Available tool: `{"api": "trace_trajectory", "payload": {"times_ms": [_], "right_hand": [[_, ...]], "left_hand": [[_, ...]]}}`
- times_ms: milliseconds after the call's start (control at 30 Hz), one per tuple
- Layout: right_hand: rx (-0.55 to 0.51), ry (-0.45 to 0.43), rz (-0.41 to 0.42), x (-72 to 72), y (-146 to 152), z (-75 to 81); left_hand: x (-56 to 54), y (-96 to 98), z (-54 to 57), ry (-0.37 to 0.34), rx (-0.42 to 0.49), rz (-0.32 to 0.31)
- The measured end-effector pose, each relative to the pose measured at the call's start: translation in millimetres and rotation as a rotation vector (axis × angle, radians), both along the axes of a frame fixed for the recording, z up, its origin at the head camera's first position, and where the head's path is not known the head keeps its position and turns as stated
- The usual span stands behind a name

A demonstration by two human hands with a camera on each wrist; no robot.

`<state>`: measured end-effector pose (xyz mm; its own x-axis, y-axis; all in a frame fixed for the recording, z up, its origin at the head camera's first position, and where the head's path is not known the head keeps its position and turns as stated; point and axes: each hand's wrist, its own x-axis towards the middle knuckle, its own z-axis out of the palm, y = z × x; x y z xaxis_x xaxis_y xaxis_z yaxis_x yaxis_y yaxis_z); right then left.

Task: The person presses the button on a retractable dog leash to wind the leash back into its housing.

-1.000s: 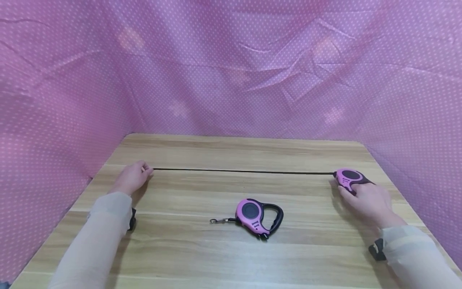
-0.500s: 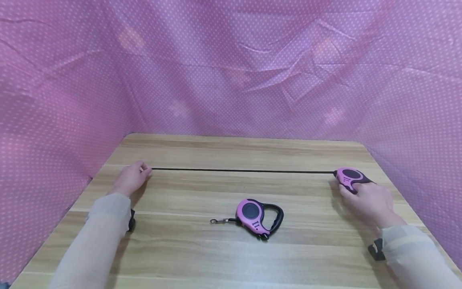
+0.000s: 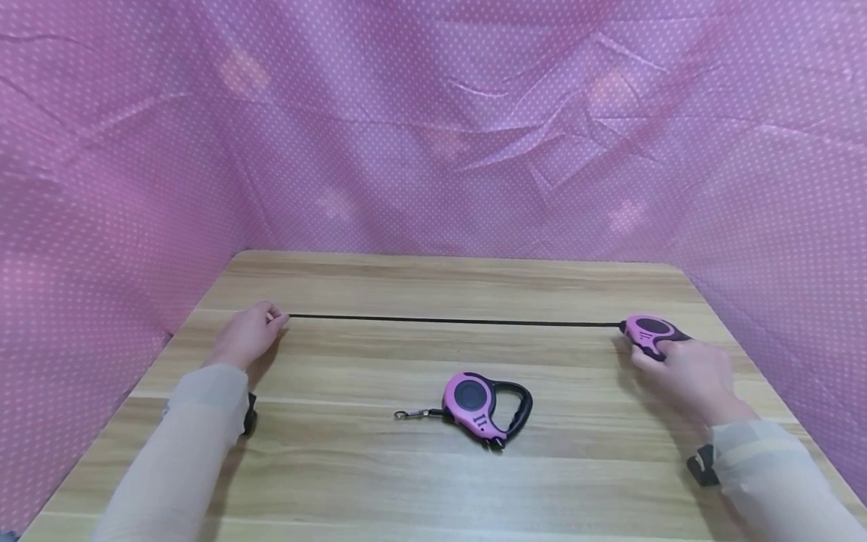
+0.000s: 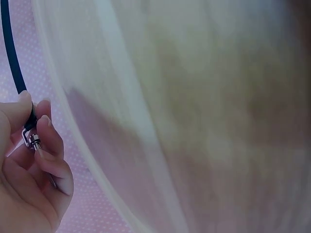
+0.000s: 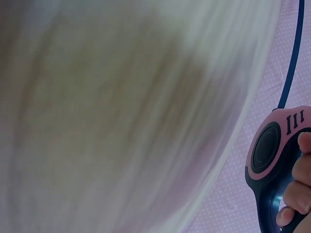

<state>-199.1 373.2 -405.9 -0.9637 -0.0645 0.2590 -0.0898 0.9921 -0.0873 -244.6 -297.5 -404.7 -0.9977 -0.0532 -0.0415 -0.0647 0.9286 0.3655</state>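
Observation:
Between the two hands a black leash strap (image 3: pixel 447 321) runs straight and taut above the table. Its end with the metal clip (image 4: pixel 33 140) is pinched in the curled fingers of my left hand (image 3: pixel 245 333), at the table's left. My right hand (image 3: pixel 692 374) grips the black handle of a pink and black retractable leash (image 3: pixel 652 331), marked with three bars in the right wrist view, and the strap comes out of its nose. Nearer to me, a second retractable leash (image 3: pixel 467 403), marked with two bars, lies on the table with its metal clip (image 3: pixel 410 414) pointing left.
The wooden table (image 3: pixel 325 482) fills the lower part of the head view. Pink dotted cloth (image 3: pixel 433 150) hangs behind it and along both sides. A black strap device sits at each wrist.
My right hand has shifted slightly to the left with the retractable leash. The left hand has barely moved, and the strap stays stretched. The second leash lies still.

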Motion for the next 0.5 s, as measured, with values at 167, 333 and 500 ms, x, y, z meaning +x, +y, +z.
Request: {"api": "trace_trajectory", "payload": {"times_ms": [167,333,500], "right_hand": [[0.001,0.037,0.015,-1.0,-3,-1.2],[0.006,0.003,0.012,-2.6,-7,0.1],[0.009,0.004,0.021,-5.1,-11,-0.2]], "left_hand": [[-2.1,0.9,-1.6,0.002,0.003,-0.001],[-0.6,3.7,-0.3,-0.015,0.004,0.005],[-0.1,7.2,0.3,-0.032,0.008,0.008]]}}
